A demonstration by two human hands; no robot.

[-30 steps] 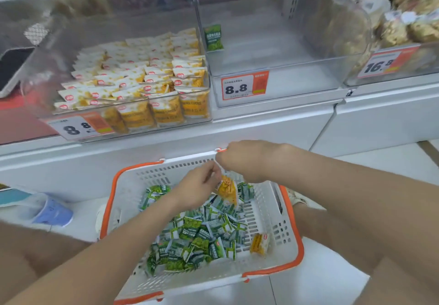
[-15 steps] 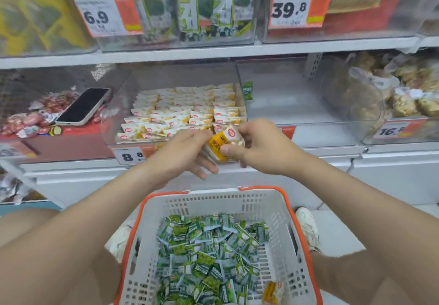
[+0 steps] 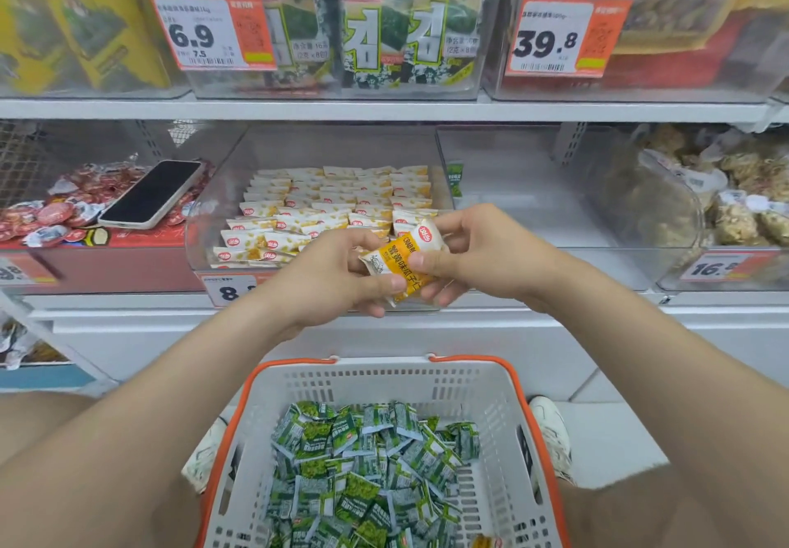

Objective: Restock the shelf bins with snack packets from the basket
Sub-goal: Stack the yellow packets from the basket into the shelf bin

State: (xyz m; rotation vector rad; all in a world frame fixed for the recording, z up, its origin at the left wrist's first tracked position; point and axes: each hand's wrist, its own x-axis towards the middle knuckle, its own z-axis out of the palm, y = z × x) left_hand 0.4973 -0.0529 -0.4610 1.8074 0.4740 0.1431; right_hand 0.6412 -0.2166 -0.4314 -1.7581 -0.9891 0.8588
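Note:
A yellow-and-white snack packet [image 3: 401, 263] hangs in front of the shelf, held by both hands. My left hand [image 3: 333, 278] pinches its lower end and my right hand [image 3: 478, 255] pinches its upper right side. Behind them stands a clear bin [image 3: 205, 244] filled with rows of the same yellow packets [image 3: 324, 206]. To its right is a clear bin [image 3: 533, 201] holding one green packet [image 3: 455, 178] at its back left. Below, a white basket with orange rim [image 3: 482, 381] holds several green packets [image 3: 367, 466] and a yellow packet [image 3: 486, 542] at its front edge.
A phone [image 3: 151, 194] lies on red sweets in the bin to the left. Bagged snacks [image 3: 743, 201] fill the right bin. The upper shelf holds seaweed packs [image 3: 384, 31] behind price tags. My shoes [image 3: 553, 432] stand beside the basket on the floor.
Both hands lifted the yellow packet out of the basket up to the front of the yellow-packet bin. The view tilted up from the basket to the shelves.

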